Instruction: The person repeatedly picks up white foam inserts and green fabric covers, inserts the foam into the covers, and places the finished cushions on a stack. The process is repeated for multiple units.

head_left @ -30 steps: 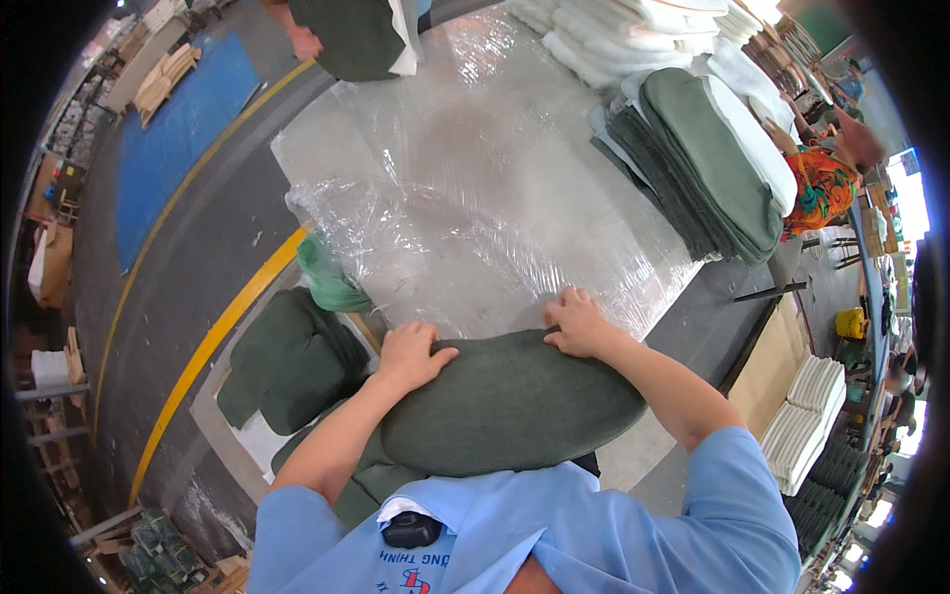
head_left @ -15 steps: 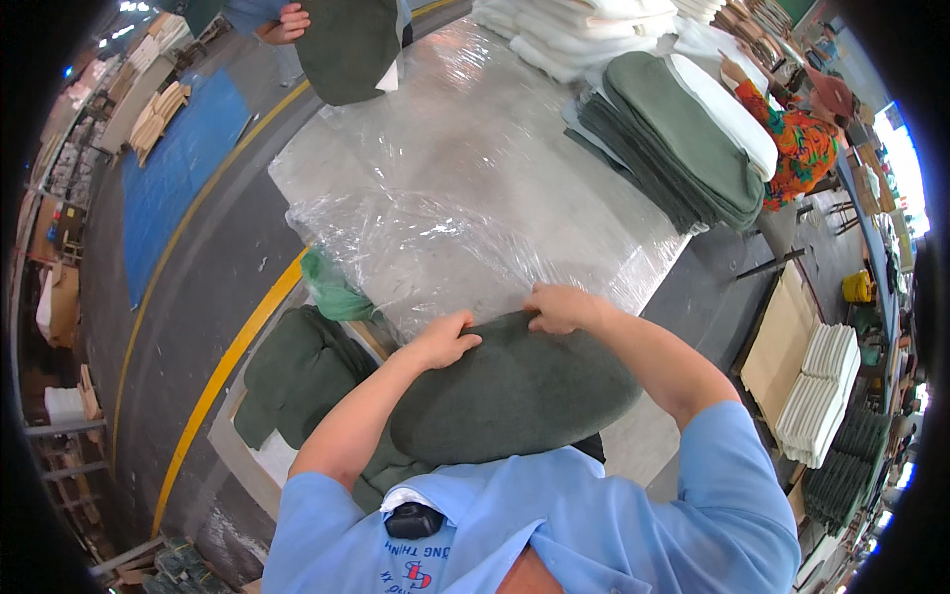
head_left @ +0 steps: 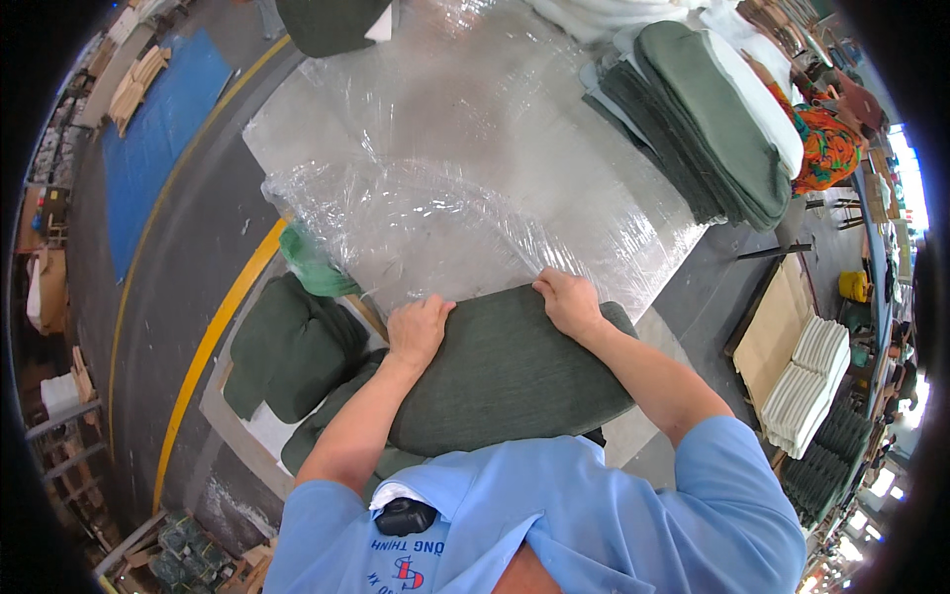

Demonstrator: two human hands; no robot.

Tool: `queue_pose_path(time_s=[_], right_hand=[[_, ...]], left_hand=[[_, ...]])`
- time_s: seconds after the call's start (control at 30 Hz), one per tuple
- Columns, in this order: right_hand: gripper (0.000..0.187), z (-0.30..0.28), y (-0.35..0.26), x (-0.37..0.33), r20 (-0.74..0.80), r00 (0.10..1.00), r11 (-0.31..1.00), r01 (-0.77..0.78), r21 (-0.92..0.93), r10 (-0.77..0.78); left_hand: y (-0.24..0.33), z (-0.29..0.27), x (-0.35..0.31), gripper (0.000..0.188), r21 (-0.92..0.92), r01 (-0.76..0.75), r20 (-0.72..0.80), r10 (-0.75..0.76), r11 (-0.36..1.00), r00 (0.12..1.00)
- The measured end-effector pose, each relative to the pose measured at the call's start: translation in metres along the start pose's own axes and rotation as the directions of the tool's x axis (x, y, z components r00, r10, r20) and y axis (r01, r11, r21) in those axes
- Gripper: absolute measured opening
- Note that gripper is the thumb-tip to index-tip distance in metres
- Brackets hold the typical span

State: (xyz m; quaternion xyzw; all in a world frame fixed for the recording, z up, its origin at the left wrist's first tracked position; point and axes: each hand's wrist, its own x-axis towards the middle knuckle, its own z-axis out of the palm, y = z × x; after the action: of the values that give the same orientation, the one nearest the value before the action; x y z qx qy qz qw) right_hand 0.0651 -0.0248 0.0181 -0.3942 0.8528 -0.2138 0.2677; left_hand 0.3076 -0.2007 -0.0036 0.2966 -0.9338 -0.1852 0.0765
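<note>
A dark green, fabric-covered cushion (head_left: 515,381) with rounded ends leans between my body and the near edge of a table (head_left: 435,109) covered in clear plastic film. At its upper left edge, my left hand (head_left: 419,327) is closed with the fingers curled over the rim. My right hand (head_left: 570,301) pinches the same upper edge farther right. The cushion's lower side is hidden against my shirt. To the left, more dark green cushions (head_left: 292,346) lie piled beside my left forearm.
A stack of green and white cushions (head_left: 708,124) stands at the table's far right, with a person in a patterned orange top (head_left: 829,148) behind it. Another dark green cushion (head_left: 332,22) is at the far left edge. A green plastic bag (head_left: 312,262) hangs by the left corner.
Both hands have shifted along the cushion's upper edge and now sit wider apart. That edge looks straighter and the cushion has turned. The person's hand at the far left has left the view.
</note>
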Motion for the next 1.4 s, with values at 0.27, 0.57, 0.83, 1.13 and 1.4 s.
queue_pose_path(time_s=[0.27, 0.57, 0.83, 1.13, 1.4], right_hand=[[0.018, 0.005, 0.008, 0.015, -0.041, 0.995, 0.995, 0.093, 0.028, -0.092], [0.050, -0.061, -0.075, -0.084, 0.466, 0.741, 0.861, 0.498, 0.101, -0.484], [0.071, -0.028, -0.051, -0.130, 0.603, 0.735, 0.821, 0.526, -0.221, -0.309], [0.079, -0.091, 0.017, -0.070, 0.376, 0.920, 0.875, 0.087, -0.476, 0.113], [0.067, -0.095, 0.052, -0.110, 0.275, 0.827, 0.568, -0.542, 0.619, 0.490]], left_hand=[[-0.001, -0.001, 0.017, 0.032, 0.041, 0.097, 0.067, -0.100, 0.994, 0.993], [0.057, -0.116, -0.048, 0.046, -0.427, -0.030, 0.497, 0.262, 0.904, 0.827], [0.060, -0.089, -0.095, 0.062, -0.102, -0.121, 0.650, 0.158, 0.987, 0.743], [-0.010, -0.091, -0.075, 0.063, -0.059, 0.368, 0.507, -0.289, 0.928, 0.812], [-0.021, -0.110, -0.107, 0.068, -0.601, 0.795, 0.682, -0.467, 0.083, 0.563]])
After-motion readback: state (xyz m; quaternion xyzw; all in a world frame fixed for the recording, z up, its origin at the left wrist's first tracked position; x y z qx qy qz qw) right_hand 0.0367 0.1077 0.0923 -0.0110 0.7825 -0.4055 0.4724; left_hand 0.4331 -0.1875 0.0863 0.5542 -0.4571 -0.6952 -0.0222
